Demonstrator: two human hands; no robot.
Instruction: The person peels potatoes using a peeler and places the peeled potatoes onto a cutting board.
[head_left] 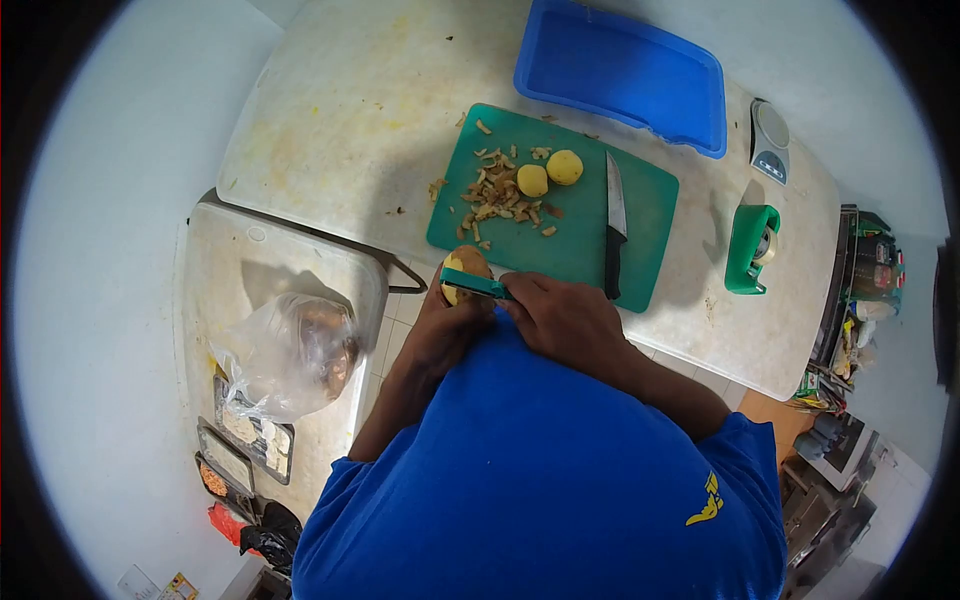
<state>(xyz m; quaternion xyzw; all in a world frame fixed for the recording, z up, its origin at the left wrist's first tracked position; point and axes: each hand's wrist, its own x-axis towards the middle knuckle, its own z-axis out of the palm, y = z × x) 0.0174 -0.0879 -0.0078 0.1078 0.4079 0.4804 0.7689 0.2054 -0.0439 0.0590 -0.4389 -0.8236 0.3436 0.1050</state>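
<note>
My left hand (pixel 440 322) is closed around a partly peeled potato (pixel 466 262), its brown skin on top and pale flesh showing at the left. In my right hand (pixel 560 312) is a green peeler (pixel 474 283), its head lying across the potato. Both hands are just off the near edge of a green cutting board (pixel 575 245). On that board sit two peeled potatoes (pixel 549 174), with a scatter of peelings (pixel 497 190) to their left. A black-handled knife (pixel 615 222) lies at the board's right side, blade pointing away from me.
Behind the board is a blue tray (pixel 620 70). To the right stand a kitchen scale (pixel 770 142) and a green tape dispenser (pixel 752 250). A side table on the left bears a clear plastic bag (pixel 290 355) with brown contents and dark trays (pixel 255 430).
</note>
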